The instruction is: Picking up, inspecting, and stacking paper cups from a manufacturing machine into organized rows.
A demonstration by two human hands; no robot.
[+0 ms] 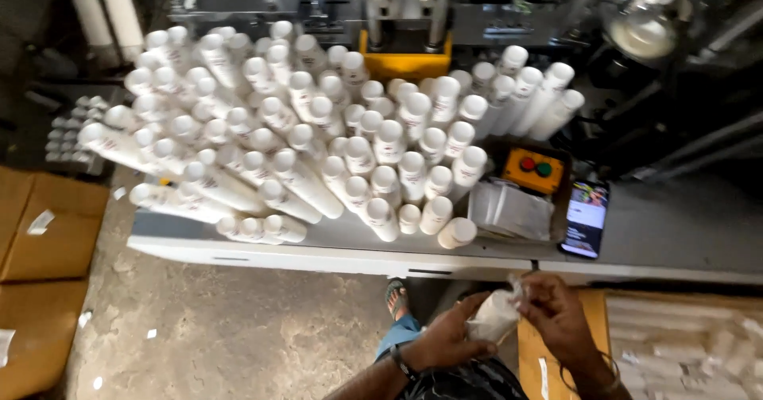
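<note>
Head view, looking down over a work table (262, 249); the left hand (449, 338) and the right hand (556, 314) met low in the frame, below the table's near edge, both closed on 1 white plastic-wrapped tube (494, 316); the left fingers curled round its lower part, the right fingertips pinched the crinkled wrap at its upper end; motion blur left the tube's outline and the exact finger contact hard to make out; both forearms were cut off by the bottom edge, and a dark band showed at the left wrist. On the table stood a dense mass of white capped tubes (318, 138), leaning outward in a fan, the rear ones hiding each other's bases; beside them lay a flat stack of clear bags (509, 209), a yellow control box (533, 170) with 2 buttons, and a phone (584, 219) with a lit screen. Machine parts behind the tubes were dark and indistinct; cardboard cartons (40, 233) lay at the left, partly out of frame; a pale, blurred heap at the lower right could not be identified.
</note>
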